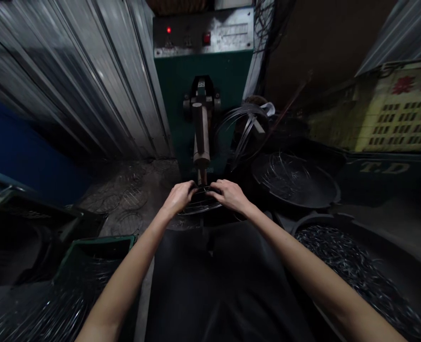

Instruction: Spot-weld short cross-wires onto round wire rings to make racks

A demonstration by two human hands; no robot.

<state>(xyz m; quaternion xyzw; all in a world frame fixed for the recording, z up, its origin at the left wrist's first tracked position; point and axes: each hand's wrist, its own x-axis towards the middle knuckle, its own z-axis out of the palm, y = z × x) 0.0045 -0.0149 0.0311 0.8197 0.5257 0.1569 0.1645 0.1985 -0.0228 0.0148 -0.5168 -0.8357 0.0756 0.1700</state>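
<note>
A green machine (203, 66) stands straight ahead, with a red light and a red switch on its metal top panel. Its electrode arm (201, 137) points down between my hands. My left hand (180, 195) is closed on the left side of a round wire rack (201, 207), fingertips beside the arm's lower end. On the right side of the same rack, my right hand (229, 194) pinches the wire. The rack lies level, just above my dark apron (224, 275). Where the arm's tip meets the wires is too dark to make out.
Wire grids (134, 198) lie on the floor at left, near a green bin (99, 241) of wires. At right are a black basin with wires (295, 183), a basin of small metal pieces (352, 261) and a yellow crate (402, 114). Coiled wire (244, 116) hangs beside the machine.
</note>
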